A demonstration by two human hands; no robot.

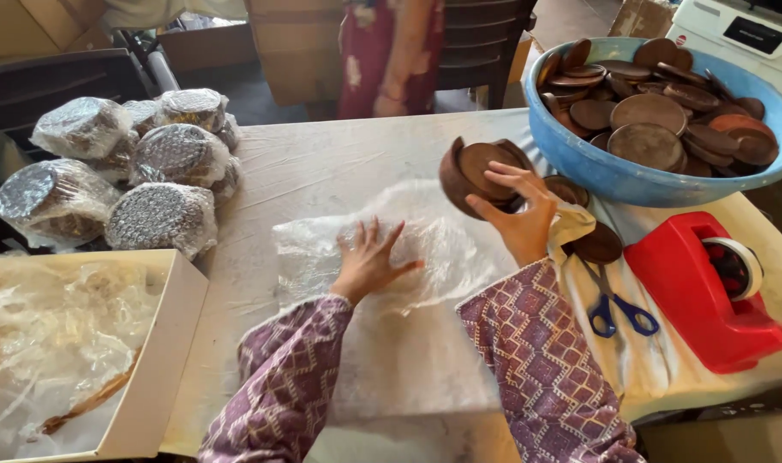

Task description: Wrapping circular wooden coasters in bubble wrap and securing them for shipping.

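To my right sit a big blue plastic basin [579, 163] of brown wooden dishes, a red tape dispenser [695, 291] and blue-handled scissors [618, 313]; bubble-wrapped round bundles [159, 219] and an open cardboard box [155, 360] lie to my left.

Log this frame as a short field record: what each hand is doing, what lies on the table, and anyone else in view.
left hand: left hand pressed flat on clear bubble wrap sheet
right hand: right hand gripping stack of round brown wooden dishes, tilted
right of hands: blue plastic basin full of brown dishes, red tape dispenser, blue-handled scissors
left side: bubble-wrapped bundles, open cardboard box
surface: white covered table
others: a person standing behind table
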